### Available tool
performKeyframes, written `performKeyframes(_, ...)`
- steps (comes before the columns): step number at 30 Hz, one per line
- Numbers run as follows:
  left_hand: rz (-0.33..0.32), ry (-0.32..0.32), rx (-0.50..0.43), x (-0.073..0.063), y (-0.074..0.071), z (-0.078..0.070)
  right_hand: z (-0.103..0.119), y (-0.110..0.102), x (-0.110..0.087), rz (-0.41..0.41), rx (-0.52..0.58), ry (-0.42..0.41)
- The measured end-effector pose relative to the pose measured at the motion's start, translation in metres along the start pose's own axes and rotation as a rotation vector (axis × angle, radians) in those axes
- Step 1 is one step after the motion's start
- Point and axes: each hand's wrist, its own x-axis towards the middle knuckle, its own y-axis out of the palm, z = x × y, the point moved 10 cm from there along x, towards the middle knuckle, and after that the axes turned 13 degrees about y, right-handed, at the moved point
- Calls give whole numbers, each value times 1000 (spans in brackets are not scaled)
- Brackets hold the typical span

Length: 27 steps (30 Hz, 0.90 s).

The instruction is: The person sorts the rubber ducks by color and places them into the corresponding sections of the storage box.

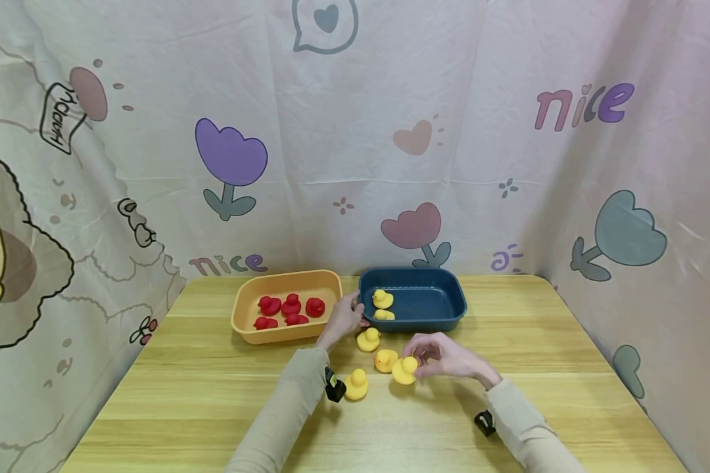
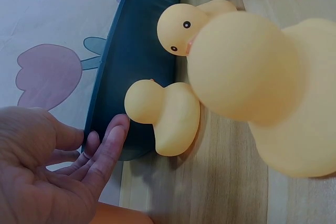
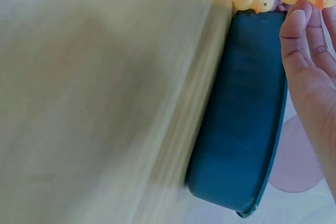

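Note:
My right hand (image 1: 444, 358) pinches a yellow rubber duck (image 1: 405, 371) above the table; in the right wrist view, its fingertips meet a duck's body at the top edge. My left hand (image 1: 344, 315) touches the left end of the blue bin (image 1: 414, 325), its fingers extended against the rim and outer wall in the left wrist view. Three other yellow ducks stand on the table: one (image 1: 369, 339) before the bin's corner, one (image 1: 386, 360) beside the held duck, one (image 1: 357, 385) near my left wrist. Inside the blue bin sit two yellow ducks (image 1: 382, 299).
A yellow-orange bin (image 1: 260, 335) holding several red ducks (image 1: 292, 304) stands left of the blue bin, behind my left forearm. Both bins are near the back edge of the wooden table (image 1: 183, 394). A printed curtain (image 1: 343, 131) hangs behind and at the sides.

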Motion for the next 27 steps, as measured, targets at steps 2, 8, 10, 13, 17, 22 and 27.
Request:
performKeyframes(2, 1, 2, -1, -1, 0, -1, 2, -3, 0, -13, 3, 0)
performKeyframes(8, 3, 13, -1, -1, 0, -1, 13, -11, -1, -54, -23, -57)
performKeyframes(10, 4, 20, -2, -1, 0, -2, 17, -13, -1, -70, -34, -72)
performKeyframes(13, 3, 23, -6, -1, -1, -2, 20, -18, 0, -96, -25, -51)
performKeyframes(17, 1, 23, -7, -1, -1, -2, 26, -26, 1, -132, -25, -43)
performKeyframes(22, -2, 24, -5, 0, -1, -2, 33, -38, 2, -159, -13, -54)
performKeyframes(27, -3, 32, -3, 0, -1, -3, 38, -49, 5, -196, -44, -31)
